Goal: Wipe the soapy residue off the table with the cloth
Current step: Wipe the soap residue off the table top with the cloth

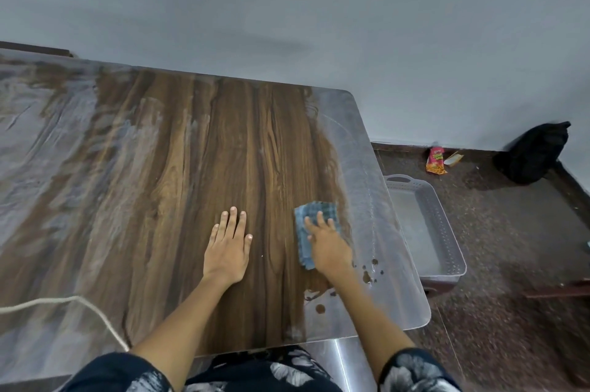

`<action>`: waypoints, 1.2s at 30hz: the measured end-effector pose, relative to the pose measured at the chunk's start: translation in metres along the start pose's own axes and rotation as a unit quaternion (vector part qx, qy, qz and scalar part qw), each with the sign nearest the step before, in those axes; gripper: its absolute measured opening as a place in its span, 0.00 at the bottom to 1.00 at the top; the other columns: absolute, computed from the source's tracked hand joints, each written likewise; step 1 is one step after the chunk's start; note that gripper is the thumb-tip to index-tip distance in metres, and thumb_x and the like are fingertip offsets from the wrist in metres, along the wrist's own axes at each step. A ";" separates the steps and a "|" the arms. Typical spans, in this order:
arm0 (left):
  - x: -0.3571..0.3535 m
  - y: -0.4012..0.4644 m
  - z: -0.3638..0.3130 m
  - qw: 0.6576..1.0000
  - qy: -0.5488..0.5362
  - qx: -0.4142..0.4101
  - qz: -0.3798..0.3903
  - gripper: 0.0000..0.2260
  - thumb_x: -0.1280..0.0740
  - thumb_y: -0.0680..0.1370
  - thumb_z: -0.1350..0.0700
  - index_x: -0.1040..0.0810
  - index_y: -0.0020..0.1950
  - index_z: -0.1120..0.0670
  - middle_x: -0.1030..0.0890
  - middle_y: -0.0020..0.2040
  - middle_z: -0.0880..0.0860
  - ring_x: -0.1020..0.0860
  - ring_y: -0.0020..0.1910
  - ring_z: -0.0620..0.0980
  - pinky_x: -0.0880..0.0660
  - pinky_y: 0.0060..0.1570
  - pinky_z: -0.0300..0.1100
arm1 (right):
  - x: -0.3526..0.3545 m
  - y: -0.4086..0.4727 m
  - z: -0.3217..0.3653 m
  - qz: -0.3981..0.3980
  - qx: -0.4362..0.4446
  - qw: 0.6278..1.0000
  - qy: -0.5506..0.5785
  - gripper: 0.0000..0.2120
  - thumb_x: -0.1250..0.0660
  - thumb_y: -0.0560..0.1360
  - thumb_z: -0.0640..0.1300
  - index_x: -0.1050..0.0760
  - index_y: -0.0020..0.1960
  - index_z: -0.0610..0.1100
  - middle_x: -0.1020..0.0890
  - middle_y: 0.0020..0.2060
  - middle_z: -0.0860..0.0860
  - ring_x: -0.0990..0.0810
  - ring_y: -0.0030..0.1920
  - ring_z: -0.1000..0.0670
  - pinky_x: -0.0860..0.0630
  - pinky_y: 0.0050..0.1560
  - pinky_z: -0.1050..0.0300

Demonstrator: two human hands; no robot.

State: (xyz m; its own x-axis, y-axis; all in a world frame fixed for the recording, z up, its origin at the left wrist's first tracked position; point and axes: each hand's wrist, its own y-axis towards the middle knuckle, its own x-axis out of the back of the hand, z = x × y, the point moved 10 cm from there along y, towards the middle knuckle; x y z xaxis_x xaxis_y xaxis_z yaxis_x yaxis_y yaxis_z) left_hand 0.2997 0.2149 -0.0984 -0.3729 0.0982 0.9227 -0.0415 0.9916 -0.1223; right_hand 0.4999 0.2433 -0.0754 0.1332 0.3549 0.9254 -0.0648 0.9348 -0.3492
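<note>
The cloth (314,233), a blue checked rag folded into a thick pad, lies flat on the counter (178,187) in the lower centre-right of the frame, just at the line where bare wood meets the soapy film. The right hand (329,246) presses on it with fingers spread and nearly straight, so the grip is wide, a flat palm push and not a clutch. The left hand (228,246) rests open and flat on the wiped wood beside it, holding nothing, bracing the body.

To do this stroke well, I would judge it best to keep the palm weight even over the pad and sweep into the residue (364,187) in overlapping passes, refolding once the face is loaded, or it will only smear.

The counter top is a smooth wood-grain laminate with rounded corners; cleared, it shows dark brown streaks. The film on the right band is grey, milky and dull, broken near the lower edge by a few dark round drops. A wider cloudy patch covers the upper left of the frame, still to be wiped.

Farther right, on the speckled floor, stands a pale perforated plastic basket (447,232).
</note>
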 end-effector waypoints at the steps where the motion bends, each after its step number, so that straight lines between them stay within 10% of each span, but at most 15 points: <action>1: -0.001 -0.003 -0.001 1.000 0.001 -0.002 0.005 0.24 0.55 0.82 0.49 0.57 0.76 0.55 0.57 0.77 0.53 0.59 0.76 0.51 0.58 0.73 0.44 | 0.001 0.001 -0.015 0.000 -0.028 1.000 0.007 0.23 0.50 0.83 0.44 0.47 0.76 0.57 0.52 0.77 0.54 0.50 0.76 0.46 0.33 0.68 0.43; 6: -0.006 -0.018 0.000 1.000 0.010 -0.006 0.011 0.29 0.62 0.78 0.41 0.57 0.76 0.55 0.58 0.76 0.52 0.59 0.75 0.50 0.60 0.71 0.42 | -0.015 -0.050 -0.026 -0.024 -0.078 0.997 -0.012 0.28 0.46 0.82 0.39 0.51 0.77 0.52 0.54 0.77 0.49 0.51 0.76 0.43 0.38 0.71 0.46; 11: -0.011 -0.035 0.001 1.000 0.000 0.012 0.010 0.30 0.60 0.79 0.41 0.54 0.76 0.56 0.56 0.77 0.53 0.57 0.76 0.51 0.57 0.72 0.44 | -0.052 -0.100 0.037 0.003 0.051 0.998 -0.041 0.34 0.40 0.79 0.38 0.54 0.77 0.53 0.61 0.76 0.50 0.57 0.76 0.43 0.54 0.74 0.47; 22: -0.029 -0.089 -0.026 0.998 -0.002 0.066 0.020 0.27 0.53 0.81 0.46 0.57 0.76 0.57 0.58 0.77 0.55 0.59 0.76 0.53 0.59 0.73 0.46 | -0.025 -0.091 -0.035 -0.022 0.006 1.000 -0.022 0.23 0.51 0.83 0.49 0.49 0.77 0.53 0.49 0.77 0.50 0.49 0.76 0.44 0.43 0.71 0.48; 29: -0.043 -0.131 -0.033 0.999 0.001 0.045 0.022 0.35 0.68 0.72 0.40 0.56 0.76 0.56 0.59 0.76 0.52 0.59 0.75 0.51 0.58 0.72 0.44 | -0.071 -0.168 0.024 -0.087 0.102 0.990 -0.038 0.32 0.17 0.52 0.52 0.18 0.55 0.50 0.17 0.48 0.44 0.18 0.45 0.43 0.20 0.43 0.49; 36: -0.039 -0.145 -0.048 0.994 -0.049 0.097 0.025 0.23 0.53 0.83 0.53 0.53 0.76 0.58 0.56 0.77 0.55 0.57 0.76 0.53 0.55 0.73 0.47 | -0.042 -0.145 0.038 -0.087 0.136 0.987 -0.001 0.20 0.36 0.76 0.52 0.28 0.67 0.53 0.27 0.65 0.45 0.28 0.63 0.42 0.30 0.61 0.48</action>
State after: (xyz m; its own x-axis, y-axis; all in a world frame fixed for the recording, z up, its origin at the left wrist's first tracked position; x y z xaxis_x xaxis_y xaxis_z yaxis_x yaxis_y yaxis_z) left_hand 0.3650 0.0710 -0.0994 -0.4664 0.1296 0.8750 -0.1954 0.9497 -0.2448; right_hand 0.4658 0.0922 -0.0584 0.1644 0.1893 0.9681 -0.3033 0.9436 -0.1330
